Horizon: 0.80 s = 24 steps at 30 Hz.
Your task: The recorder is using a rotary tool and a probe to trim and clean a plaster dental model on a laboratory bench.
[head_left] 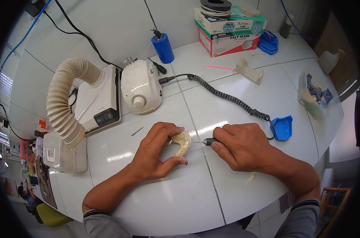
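My left hand (151, 154) pinches a dental cast (184, 144) steady against the bur (198, 142) | My right hand (243, 146) wraps the rotary handpiece (209, 141), levelling it | Bur contact: unclear

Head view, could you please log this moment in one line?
left hand: holds dental cast; right hand: holds handpiece; bit: near cast, contact unclear
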Motion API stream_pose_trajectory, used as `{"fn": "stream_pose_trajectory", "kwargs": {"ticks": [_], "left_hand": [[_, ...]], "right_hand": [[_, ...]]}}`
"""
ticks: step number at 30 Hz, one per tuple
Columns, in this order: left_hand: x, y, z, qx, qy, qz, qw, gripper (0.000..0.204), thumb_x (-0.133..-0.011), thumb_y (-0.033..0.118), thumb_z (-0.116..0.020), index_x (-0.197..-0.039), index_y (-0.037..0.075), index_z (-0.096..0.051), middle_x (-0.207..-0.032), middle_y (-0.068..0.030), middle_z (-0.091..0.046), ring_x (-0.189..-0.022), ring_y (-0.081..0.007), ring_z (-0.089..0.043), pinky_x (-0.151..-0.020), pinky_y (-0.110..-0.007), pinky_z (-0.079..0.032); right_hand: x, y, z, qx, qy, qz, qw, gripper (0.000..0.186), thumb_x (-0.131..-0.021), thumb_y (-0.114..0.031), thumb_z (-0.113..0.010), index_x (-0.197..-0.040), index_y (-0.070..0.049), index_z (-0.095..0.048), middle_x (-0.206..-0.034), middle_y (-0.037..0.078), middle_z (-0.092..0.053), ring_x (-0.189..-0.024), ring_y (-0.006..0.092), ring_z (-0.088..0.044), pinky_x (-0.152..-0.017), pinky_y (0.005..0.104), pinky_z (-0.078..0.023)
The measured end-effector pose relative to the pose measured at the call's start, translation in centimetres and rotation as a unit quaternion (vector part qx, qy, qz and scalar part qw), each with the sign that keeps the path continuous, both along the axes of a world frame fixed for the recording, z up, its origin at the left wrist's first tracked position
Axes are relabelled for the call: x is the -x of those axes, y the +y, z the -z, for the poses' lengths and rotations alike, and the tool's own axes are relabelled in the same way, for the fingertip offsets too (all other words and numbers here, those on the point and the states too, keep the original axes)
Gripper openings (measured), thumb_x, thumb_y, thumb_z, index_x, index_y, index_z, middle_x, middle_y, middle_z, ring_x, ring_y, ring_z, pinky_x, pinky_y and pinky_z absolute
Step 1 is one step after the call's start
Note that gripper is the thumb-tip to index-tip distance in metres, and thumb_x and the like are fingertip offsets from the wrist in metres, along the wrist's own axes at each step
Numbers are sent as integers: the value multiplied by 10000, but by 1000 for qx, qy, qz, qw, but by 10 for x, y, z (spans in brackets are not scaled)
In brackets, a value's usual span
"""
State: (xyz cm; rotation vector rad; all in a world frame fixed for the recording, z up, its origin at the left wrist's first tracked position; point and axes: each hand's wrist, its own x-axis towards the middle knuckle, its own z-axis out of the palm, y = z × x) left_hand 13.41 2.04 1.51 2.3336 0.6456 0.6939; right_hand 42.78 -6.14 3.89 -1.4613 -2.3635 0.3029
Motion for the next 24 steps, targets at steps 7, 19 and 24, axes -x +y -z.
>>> {"fn": "stream_pose_trajectory", "kwargs": {"ticks": [7,19,24], "left_hand": [[0,0,1,-11,9,-16,1000,761,-783,352,-1006,-1353,-16,-661,-1182,-174,-658,-1080,-322,-672,-943,-405,-563],[-3,-2,-5,-15,42,-30,999,690,-794,401,-1005,-1231,-19,-675,-1022,-120,-580,-950,-292,-575,-827,-400,-504],[-3,-1,-3,-12,35,-32,999,669,-796,404,-1004,-1203,-14,-676,-1019,-117,-583,-938,-289,-575,-808,-402,-505]], "right_hand": [[9,-4,7,-56,-17,-16,998,280,-1092,-346,-670,-985,-87,-660,-714,65,-631,-547,266,-636,-501,411,-494],[17,-2,3,-39,-36,9,999,302,-1081,-333,-702,-946,-74,-629,-673,78,-631,-507,256,-632,-462,390,-486],[17,-2,3,-36,-43,6,998,302,-1083,-328,-699,-945,-70,-627,-666,79,-625,-500,256,-627,-458,392,-482]]}}
